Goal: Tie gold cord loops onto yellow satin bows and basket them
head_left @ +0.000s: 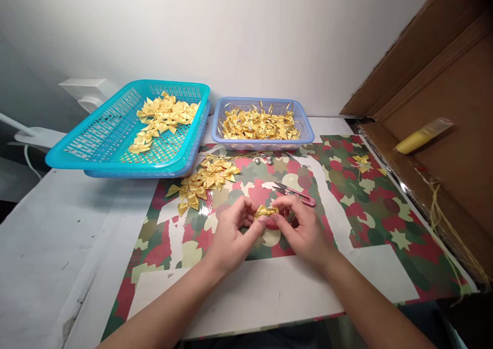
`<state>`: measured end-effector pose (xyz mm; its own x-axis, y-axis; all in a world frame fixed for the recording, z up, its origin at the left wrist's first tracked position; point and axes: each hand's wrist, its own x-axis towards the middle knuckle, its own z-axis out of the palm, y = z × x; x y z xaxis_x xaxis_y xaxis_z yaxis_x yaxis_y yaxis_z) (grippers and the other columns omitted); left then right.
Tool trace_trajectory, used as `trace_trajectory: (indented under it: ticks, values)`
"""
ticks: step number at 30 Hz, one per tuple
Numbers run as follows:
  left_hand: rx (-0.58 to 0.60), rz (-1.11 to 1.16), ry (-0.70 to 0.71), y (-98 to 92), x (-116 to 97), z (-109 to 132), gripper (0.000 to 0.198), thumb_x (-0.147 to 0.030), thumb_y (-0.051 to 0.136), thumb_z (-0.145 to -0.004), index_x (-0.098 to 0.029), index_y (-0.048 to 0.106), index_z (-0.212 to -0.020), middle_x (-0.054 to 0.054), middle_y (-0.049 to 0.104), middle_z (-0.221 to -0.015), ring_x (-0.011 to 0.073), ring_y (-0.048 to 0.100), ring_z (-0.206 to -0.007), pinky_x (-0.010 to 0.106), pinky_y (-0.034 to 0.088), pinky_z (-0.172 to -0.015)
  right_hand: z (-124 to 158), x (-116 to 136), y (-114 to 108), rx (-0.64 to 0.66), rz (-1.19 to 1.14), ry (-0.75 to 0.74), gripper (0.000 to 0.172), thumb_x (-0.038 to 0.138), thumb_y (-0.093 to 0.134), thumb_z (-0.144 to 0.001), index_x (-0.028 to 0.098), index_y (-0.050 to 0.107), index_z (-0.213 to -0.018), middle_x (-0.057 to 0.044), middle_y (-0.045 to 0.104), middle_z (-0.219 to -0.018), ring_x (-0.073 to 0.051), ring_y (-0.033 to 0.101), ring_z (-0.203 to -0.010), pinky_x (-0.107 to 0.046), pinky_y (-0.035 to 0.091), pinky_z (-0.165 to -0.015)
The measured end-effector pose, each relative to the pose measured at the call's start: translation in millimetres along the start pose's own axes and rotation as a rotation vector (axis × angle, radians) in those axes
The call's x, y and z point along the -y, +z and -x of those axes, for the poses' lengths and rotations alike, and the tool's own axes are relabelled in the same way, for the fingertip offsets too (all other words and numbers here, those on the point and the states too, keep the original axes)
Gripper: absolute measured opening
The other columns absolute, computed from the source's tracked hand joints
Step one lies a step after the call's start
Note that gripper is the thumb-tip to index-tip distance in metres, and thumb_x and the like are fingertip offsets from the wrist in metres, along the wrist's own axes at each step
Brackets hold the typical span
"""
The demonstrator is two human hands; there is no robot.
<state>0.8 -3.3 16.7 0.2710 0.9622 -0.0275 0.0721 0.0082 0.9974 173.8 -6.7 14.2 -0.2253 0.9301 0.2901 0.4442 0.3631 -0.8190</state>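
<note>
Between the fingertips of both hands is a small gold ribbon bow point(266, 212), held just above the patterned sheet. My left hand point(238, 229) pinches its left end, thumb in front. On its right end, my right hand point(302, 228) closes with thumb and forefinger. A pair of pink-handled thread snips point(296, 194) lies right behind the right hand. To the left and behind, a loose pile of yellow bows point(210, 180) rests on the sheet. Several small silvery beads point(265, 159) and some thin gold wires point(239, 156) lie farther back.
A turquoise basket point(96, 151) of yellow bows stands at the back left, stacked on a blue one. Behind the hands, a lavender basket point(265, 144) holds bows with gold wire loops. A cardboard wall point(447, 97) bounds the right, with a yellow tube point(421, 137) against it.
</note>
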Motion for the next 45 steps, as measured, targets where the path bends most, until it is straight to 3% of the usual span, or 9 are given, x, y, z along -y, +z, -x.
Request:
trace_trajectory:
  ticks: [4,9,16,25,31,39,45]
  values:
    - [-0.069,-0.280,0.097,-1.3,-1,0,0.027,-0.032,0.044,-0.094,-0.019,0.046,-0.071,-0.004,0.047,-0.060,0.0093,0.041,-0.052,0.022,0.032,-0.047,0,0,0,-0.031,0.085,-0.058,0.013,0.018,0.054,-0.089,0.025,0.052,-0.100,-0.001,0.062,-0.083,-0.015,0.058,-0.070,-0.027,0.045,-0.056]
    - [-0.167,-0.547,0.293,-1.2,2,1,0.019,-0.022,0.044,-0.093,-0.020,0.045,-0.074,-0.004,0.048,-0.063,0.0098,0.043,-0.054,0.022,0.034,-0.050,-1,8,0,-0.241,0.229,-0.244,0.018,0.017,0.063,-0.080,0.023,0.045,-0.079,0.001,0.055,-0.070,-0.017,0.052,-0.069,-0.033,0.042,-0.065]
    - [-0.148,-0.774,0.576,1.7,4,1,0.015,-0.014,0.046,-0.092,-0.020,0.047,-0.079,-0.002,0.049,-0.066,0.0121,0.044,-0.059,0.023,0.037,-0.054,-1,10,6,-0.109,0.418,-0.210,0.011,0.019,0.051,-0.084,0.019,0.052,-0.073,0.001,0.054,-0.061,-0.015,0.045,-0.061,-0.033,0.030,-0.065]
    - [-0.071,-0.804,0.537,1.4,4,1,0.017,-0.016,0.040,-0.095,-0.020,0.047,-0.080,0.000,0.052,-0.069,0.0143,0.046,-0.062,0.026,0.038,-0.057,-4,5,5,-0.031,0.393,-0.189,0.020,0.013,0.042,-0.087,0.019,0.046,-0.067,0.003,0.051,-0.059,-0.012,0.041,-0.057,-0.031,0.027,-0.062]
    - [-0.161,-0.859,0.473,1.0,6,4,0.027,-0.024,0.049,-0.093,-0.021,0.042,-0.067,-0.002,0.048,-0.061,0.0130,0.043,-0.057,0.026,0.033,-0.056,-3,5,7,-0.108,0.374,-0.200,0.022,0.014,0.046,-0.084,0.020,0.042,-0.062,0.004,0.046,-0.054,-0.012,0.038,-0.053,-0.030,0.027,-0.060]
    - [-0.162,-0.929,0.545,-5.3,5,2,0.030,-0.018,0.050,-0.091,-0.020,0.043,-0.062,-0.002,0.048,-0.056,0.0125,0.041,-0.054,0.027,0.031,-0.055,-3,7,4,-0.132,0.201,-0.100,0.025,0.015,0.051,-0.080,0.021,0.040,-0.058,0.006,0.038,-0.049,-0.010,0.034,-0.048,-0.026,0.032,-0.053]
    - [-0.164,-0.896,0.521,-7.9,2,2,0.029,-0.018,0.049,-0.091,-0.020,0.043,-0.062,-0.002,0.050,-0.057,0.0123,0.042,-0.055,0.027,0.033,-0.056,-5,9,2,-0.164,0.157,-0.063,0.023,0.014,0.050,-0.078,0.021,0.045,-0.057,0.005,0.043,-0.049,-0.011,0.039,-0.048,-0.024,0.033,-0.049]
